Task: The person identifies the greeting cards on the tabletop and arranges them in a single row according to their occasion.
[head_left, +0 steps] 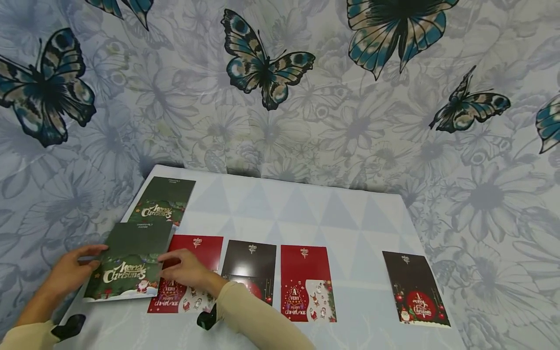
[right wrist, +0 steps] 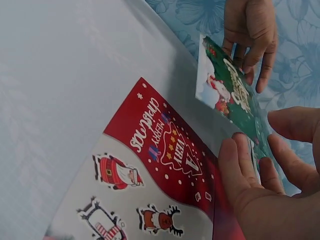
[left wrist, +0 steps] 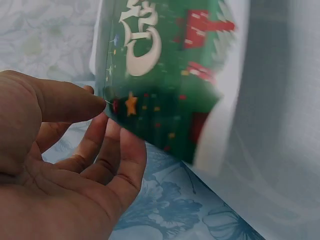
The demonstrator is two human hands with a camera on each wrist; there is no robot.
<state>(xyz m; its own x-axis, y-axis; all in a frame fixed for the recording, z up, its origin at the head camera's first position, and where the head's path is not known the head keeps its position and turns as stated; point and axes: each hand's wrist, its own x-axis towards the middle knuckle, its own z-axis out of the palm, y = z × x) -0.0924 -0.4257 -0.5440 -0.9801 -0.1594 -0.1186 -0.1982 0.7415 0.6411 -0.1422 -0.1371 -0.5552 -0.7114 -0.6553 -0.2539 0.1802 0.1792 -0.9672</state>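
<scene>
- Left hand (head_left: 72, 274): pinching left edge of the held green card, lower left of frame.
- Held green card (head_left: 127, 262): hovering above table (head_left: 358, 272), overlapping in view the rear green card (head_left: 164, 199).
- Right hand (head_left: 190, 270): pinching its right edge, over left red card (head_left: 203, 248).
- Lower centre to lower right: middle black card (head_left: 249, 257), right red card (head_left: 305, 272), far black card (head_left: 415, 282) lying flat.
- Step: apparently positioning held card; next move probably calling for even grips, level lowering.

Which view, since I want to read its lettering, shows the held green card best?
The head view: there the held green card shows almost whole, its "Merry Christmas" legible. The left wrist view catches only part, cut off at the top edge; the right wrist view shows it steeply slanted.
</scene>
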